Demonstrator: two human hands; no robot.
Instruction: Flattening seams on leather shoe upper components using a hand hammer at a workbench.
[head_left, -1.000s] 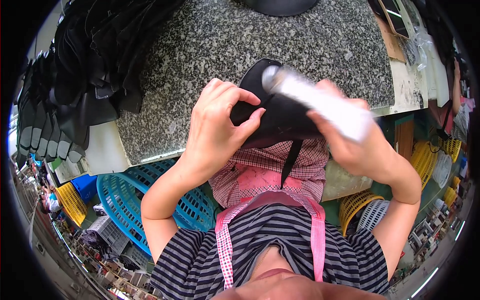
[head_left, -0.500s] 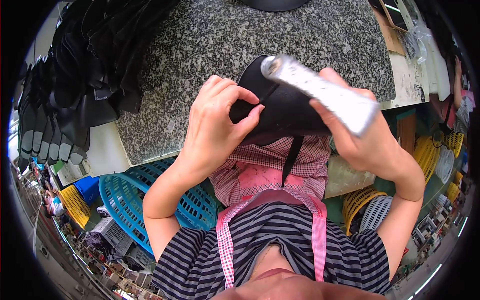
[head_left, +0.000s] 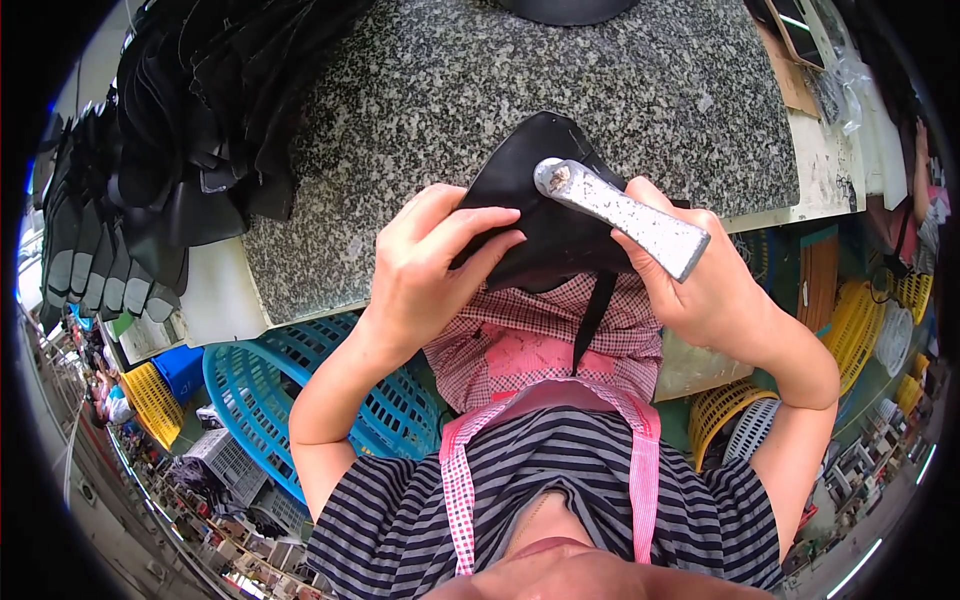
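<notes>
Stack at far left: a heap of black leather pieces (head_left: 190, 130) lies on the left part of the speckled stone slab (head_left: 400, 110), well apart from your hands.
Basket: a blue plastic basket (head_left: 300, 400) sits below the slab edge, beside your left forearm.
Left hand: your left hand (head_left: 425, 265) is closed on the black leather piece (head_left: 545, 215), fingers curled over its near edge and thumb on top, pressing it flat.
Leather piece: it rests at the front edge of the slab, just above your checked apron (head_left: 540, 350), held between both hands.
Metal tool: a pale metal hammer (head_left: 620, 215) lies across the leather piece, its round head touching the upper part.
Right hand: your right hand (head_left: 710, 290) is wrapped around the hammer's handle.
Change: compared with half a second ago, the hammer's head sits lower and further left, onto the leather.
Meaning: you appear to be in the middle of pounding or smoothing the piece.
</notes>
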